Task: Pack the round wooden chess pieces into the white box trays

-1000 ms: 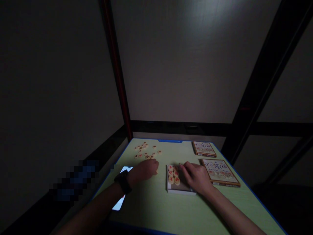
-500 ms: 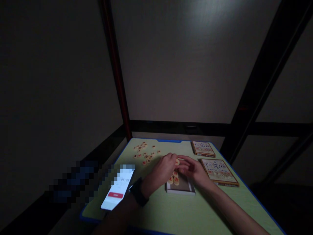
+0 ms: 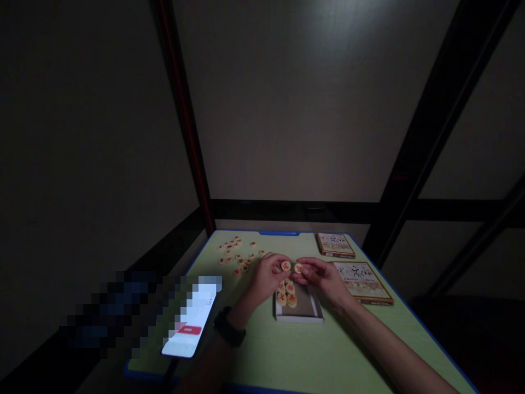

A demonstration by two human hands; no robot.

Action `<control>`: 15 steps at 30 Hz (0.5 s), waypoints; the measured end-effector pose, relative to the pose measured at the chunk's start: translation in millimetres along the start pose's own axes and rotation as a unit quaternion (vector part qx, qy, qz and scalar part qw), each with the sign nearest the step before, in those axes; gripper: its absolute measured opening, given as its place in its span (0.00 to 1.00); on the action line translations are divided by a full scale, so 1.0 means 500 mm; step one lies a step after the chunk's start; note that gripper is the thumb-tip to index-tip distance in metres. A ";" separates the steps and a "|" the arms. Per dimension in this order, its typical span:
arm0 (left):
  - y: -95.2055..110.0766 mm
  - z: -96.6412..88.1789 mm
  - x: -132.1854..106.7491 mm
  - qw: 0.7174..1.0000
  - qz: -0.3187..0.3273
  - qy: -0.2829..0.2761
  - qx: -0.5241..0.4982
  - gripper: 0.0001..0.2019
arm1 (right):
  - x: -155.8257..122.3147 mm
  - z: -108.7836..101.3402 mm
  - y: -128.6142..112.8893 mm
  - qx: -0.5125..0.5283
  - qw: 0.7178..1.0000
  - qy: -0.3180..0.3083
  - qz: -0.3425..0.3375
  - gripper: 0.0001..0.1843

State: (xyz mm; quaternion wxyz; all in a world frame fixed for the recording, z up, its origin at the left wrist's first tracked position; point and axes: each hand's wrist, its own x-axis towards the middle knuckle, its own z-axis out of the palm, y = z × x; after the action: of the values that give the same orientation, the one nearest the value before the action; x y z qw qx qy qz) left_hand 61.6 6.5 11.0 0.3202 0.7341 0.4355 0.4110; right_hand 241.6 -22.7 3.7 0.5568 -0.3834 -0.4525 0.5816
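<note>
My left hand (image 3: 267, 276) pinches a round Chinese chess piece (image 3: 286, 266) with a red character turned toward me. Close beside it, my right hand (image 3: 322, 276) grips a second red-marked Chinese chess piece (image 3: 298, 268) between thumb and fingers. Both hands are raised over a shallow open box (image 3: 305, 303) with white edges and a brown-grey floor. Along the box's left side sit several red-marked pieces (image 3: 291, 300) in rows; the hands hide the far part of the box.
Loose chess pieces (image 3: 227, 251) lie scattered at the table's far left. Two printed Chinese chess boxes, a farther one (image 3: 336, 244) and a nearer one (image 3: 363, 282), lie on the right. A lit phone (image 3: 192, 317) is at the front left of the green table (image 3: 262, 350) with blue edges.
My hands have drawn slightly apart, and each now shows a piece held face toward me. More of the pieces in the box are visible. The view has shifted a little.
</note>
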 end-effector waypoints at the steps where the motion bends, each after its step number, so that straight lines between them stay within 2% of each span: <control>1: 0.000 -0.004 -0.001 1.000 0.004 -0.003 -0.002 0.13 | -0.001 0.001 0.000 -0.002 1.000 -0.001 0.003 0.24; 6: 0.008 -0.013 -0.013 1.000 0.018 -0.019 -0.002 0.10 | -0.006 0.006 -0.004 -0.031 1.000 -0.003 0.001 0.22; 11: 0.004 -0.005 -0.020 0.997 0.016 0.036 0.059 0.10 | 0.000 0.005 -0.001 -0.104 0.993 0.020 -0.050 0.25; 15: -0.004 -0.002 -0.028 0.990 0.029 0.065 0.120 0.08 | 0.004 0.005 0.008 -0.121 0.991 -0.009 -0.060 0.25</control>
State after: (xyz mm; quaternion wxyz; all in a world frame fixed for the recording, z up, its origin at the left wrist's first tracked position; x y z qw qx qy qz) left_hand 56.2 -5.2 5.5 0.1889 0.7513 0.4799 0.4118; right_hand 237.9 -21.0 0.8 0.5362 -0.4150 -0.5463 0.4918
